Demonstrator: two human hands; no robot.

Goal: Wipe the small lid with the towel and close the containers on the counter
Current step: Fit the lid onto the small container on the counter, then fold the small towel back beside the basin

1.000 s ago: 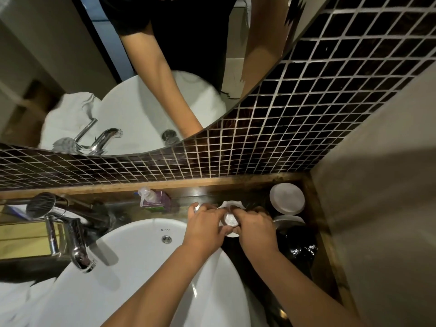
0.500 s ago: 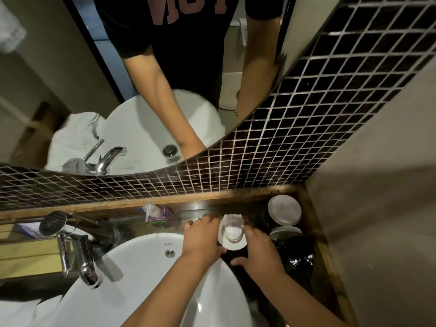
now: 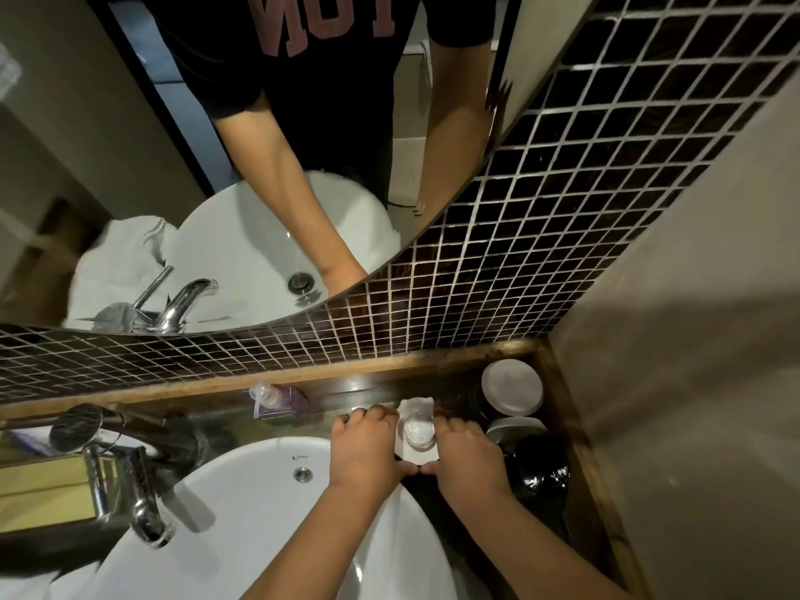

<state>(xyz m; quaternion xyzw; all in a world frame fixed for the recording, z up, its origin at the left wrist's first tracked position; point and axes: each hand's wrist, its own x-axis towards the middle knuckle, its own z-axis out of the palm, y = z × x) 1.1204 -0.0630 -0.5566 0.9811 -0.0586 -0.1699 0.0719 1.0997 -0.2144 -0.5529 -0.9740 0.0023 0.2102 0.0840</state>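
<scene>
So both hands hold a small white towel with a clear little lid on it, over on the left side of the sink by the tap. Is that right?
Not quite. In the head view the left hand and right hand hold the towel and small lid at the sink's right, away from the tap.

Sink (image 3: 242, 504): white, sat near left.
Faucet (image 3: 143, 508): chrome, at sink's left.
Soap bottle (image 3: 277, 402): stood far, beside the wall.
Mirror (image 3: 108, 166): hung above tiles.

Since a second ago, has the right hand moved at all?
Yes. The right hand has slid nearer the person, away from the white round lid in the corner, uncovering the small lid on the towel.
</scene>
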